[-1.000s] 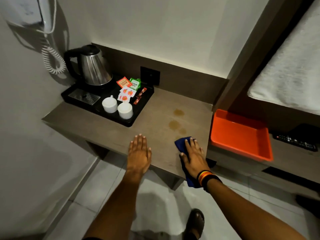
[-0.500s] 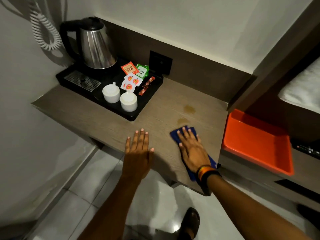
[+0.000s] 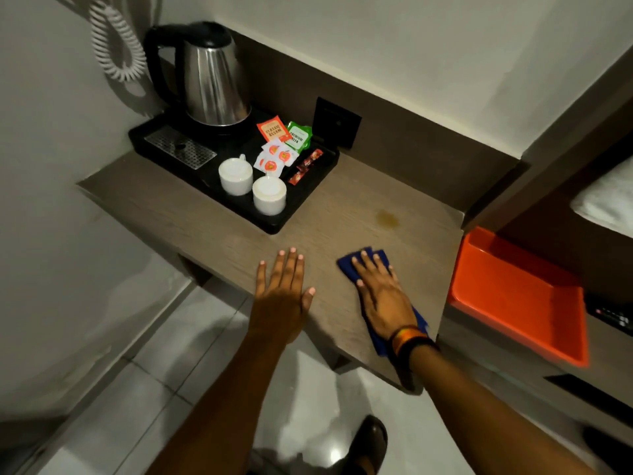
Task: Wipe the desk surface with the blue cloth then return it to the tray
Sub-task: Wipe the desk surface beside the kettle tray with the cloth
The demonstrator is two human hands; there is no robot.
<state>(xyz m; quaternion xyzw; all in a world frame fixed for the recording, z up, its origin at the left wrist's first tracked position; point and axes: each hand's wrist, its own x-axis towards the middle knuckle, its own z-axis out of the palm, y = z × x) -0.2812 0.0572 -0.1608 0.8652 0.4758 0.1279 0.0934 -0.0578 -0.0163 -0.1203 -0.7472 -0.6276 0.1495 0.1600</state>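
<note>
Our right hand [image 3: 383, 296] lies flat on the blue cloth [image 3: 373, 258], fingers [image 3: 363, 265] spread and pressing it onto the table [image 3: 191, 217] near the front right corner. Our left hand [image 3: 284, 296] rests palm down beside it, fingers close together, holding nothing. A brownish stain [image 3: 387, 218] sits just beyond the cloth. The orange tray [image 3: 520, 296] waits to the right, and the black tray [image 3: 274, 228] with kettle [image 3: 212, 84] and cups [image 3: 251, 186] stands at the back left.
</note>
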